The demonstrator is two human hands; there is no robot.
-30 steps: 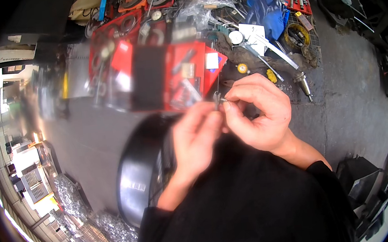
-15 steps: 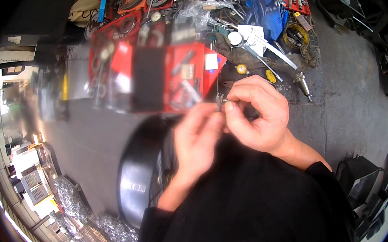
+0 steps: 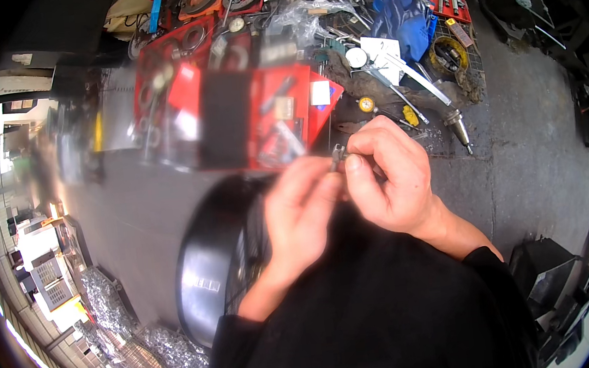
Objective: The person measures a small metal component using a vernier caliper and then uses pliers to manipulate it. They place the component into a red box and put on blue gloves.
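Observation:
In front of my body, above the near edge of the workbench, a small grey metal part (image 3: 337, 153) sits between my two hands. My left hand (image 3: 295, 209), partly blurred, pinches it from the left with thumb and fingers. From the right, my right hand (image 3: 394, 178) has thumb and forefinger closed at the part's side, the other fingers curled. The exact kind of part is too small to tell. Just beyond the hands lie a yellow dial gauge (image 3: 366, 104) and a tapered metal tool holder (image 3: 458, 129).
Red trays (image 3: 276, 107) with tools and rings crowd the bench's left. Farther back are a blue cloth or bag (image 3: 403, 21), a caliper (image 3: 419, 80) and a yellow-rimmed tub of metal bits (image 3: 449, 55). A large black drum-shaped fan (image 3: 204, 278) stands left of my left forearm.
Both hands stay close together at the small part. It has turned or shifted slightly, and my right fingers have moved a little and curled closer around it.

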